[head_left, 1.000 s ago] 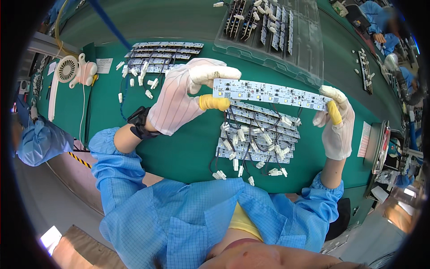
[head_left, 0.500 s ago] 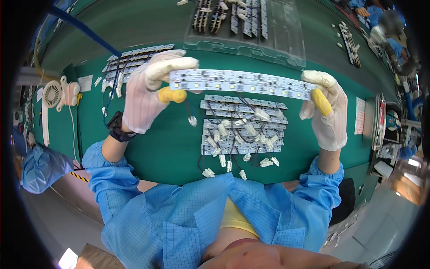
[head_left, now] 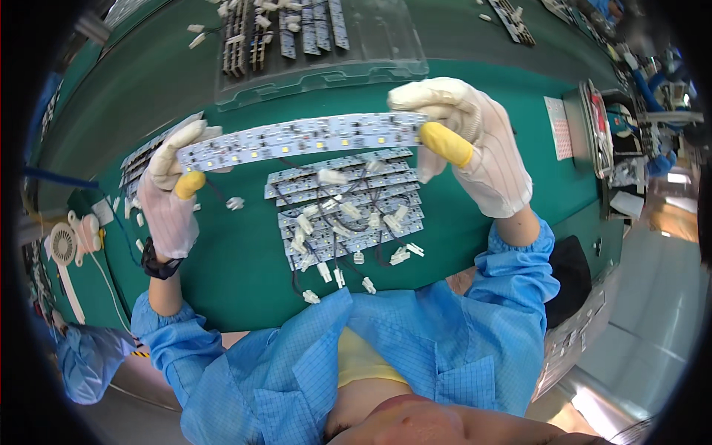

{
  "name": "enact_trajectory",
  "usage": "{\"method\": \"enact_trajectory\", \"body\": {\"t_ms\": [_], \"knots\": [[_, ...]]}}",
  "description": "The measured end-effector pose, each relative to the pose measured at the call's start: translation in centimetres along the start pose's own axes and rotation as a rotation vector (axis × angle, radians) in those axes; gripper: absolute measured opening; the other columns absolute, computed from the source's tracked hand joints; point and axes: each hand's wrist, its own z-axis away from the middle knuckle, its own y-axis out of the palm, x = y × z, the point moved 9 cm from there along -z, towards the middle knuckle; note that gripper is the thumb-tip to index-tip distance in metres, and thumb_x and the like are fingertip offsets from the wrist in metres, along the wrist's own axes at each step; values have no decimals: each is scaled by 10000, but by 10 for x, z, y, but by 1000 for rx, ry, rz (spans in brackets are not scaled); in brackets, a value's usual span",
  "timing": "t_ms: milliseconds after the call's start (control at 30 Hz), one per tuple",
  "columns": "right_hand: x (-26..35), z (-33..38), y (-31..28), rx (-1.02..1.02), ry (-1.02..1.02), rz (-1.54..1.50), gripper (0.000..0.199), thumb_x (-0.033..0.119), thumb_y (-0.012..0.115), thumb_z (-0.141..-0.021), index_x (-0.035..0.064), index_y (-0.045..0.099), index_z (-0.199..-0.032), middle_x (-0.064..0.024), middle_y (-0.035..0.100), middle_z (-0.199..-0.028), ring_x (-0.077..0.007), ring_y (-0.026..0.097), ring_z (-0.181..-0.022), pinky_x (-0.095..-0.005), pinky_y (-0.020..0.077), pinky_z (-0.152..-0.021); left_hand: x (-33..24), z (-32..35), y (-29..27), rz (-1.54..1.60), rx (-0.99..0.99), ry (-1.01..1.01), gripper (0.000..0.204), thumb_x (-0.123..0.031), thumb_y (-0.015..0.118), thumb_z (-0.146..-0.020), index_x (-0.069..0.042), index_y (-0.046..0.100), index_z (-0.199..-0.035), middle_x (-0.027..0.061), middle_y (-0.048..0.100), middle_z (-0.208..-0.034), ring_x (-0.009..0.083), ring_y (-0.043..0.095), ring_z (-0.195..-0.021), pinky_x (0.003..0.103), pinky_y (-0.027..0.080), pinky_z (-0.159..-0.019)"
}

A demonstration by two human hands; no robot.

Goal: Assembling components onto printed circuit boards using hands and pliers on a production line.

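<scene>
So, gripping a long white LED board [head_left: 297,138] up above the green worktop [head_left: 230,300] by both ends, with gloved fingers [head_left: 417,96] closed on it, at one end in the left hand [head_left: 170,208] and at the other in the right hand [head_left: 482,152]. Also got a clear plastic tray [head_left: 389,48] beyond it, loaded with more boards [head_left: 319,28] standing on edge in rows, with white connectors among them. Plus, spotting a wired stack [head_left: 356,196] flat just this side of the held one, and another batch [head_left: 141,157] partly hidden behind the left glove.
</scene>
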Motion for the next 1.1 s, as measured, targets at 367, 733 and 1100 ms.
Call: {"method": "enact_trajectory", "body": {"t_ms": [367,733,1100], "knots": [[0,1,5,61,31,-42,465,321,672,-846,-2,572,-1165,-88,654,-873,-115,622,-648,-214,481,-572,10,-5,2,-6,-5,-54,524,-347,600,-908,33,523,-1262,154,639,-1142,185,651,-951,281,488,-879],[-14,-11,-3,-14,-34,96,437,267,596,-850,-32,557,-1166,-46,632,-769,-81,522,-553,-210,412,-533,-18,10,9,164,32,-11,462,-101,702,-802,45,558,-1215,133,654,-1106,180,644,-958,326,481,-919],[-23,-15,-7,-21,-7,93,458,288,630,-859,-37,551,-1171,-56,637,-802,-83,539,-566,-202,425,-546,-30,10,15,-190,169,106,495,-133,677,-847,49,497,-1270,159,588,-1175,201,644,-953,297,528,-843]]}}
